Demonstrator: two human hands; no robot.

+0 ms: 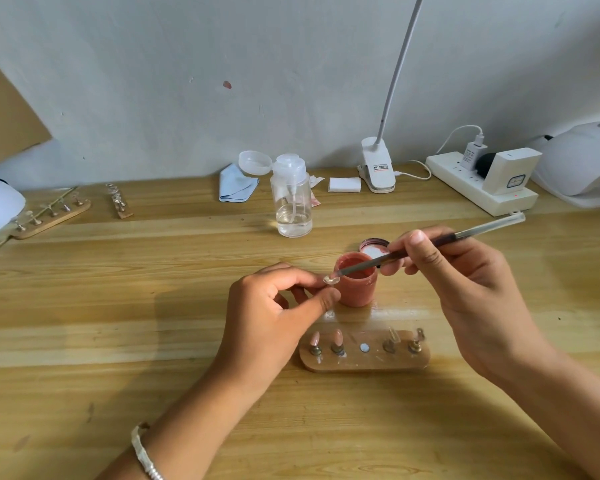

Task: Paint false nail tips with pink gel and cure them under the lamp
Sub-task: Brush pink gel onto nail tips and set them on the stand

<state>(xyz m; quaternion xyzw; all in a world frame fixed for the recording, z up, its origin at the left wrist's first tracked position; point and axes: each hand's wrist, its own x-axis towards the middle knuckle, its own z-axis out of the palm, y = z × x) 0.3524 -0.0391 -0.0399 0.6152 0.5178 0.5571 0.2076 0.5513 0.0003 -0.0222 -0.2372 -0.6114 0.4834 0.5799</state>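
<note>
Two hands are working near the middle of the tabletop. The left hand is pinching one clear nail tip between thumb and forefinger, holding it just beside the rim of the open pink gel jar. Whatever's under the tip is hiding behind the fingers, so I can't tell if it's on a peg.

The right hand is pinching a brush partway up its handle. The bristle end is reaching across the jar mouth toward the tip, but it's too small to tell if it's actually touching. The jar's lid is lying behind the jar, partly covered by the right fingers.

Toward the front edge a wooden stand is carrying two pink tips on its left pegs and two clear ones on the right. The white curing lamp is sitting at the back right corner, getting cut off by the frame. More stands along the back left edge are too blurry to make out.
</note>
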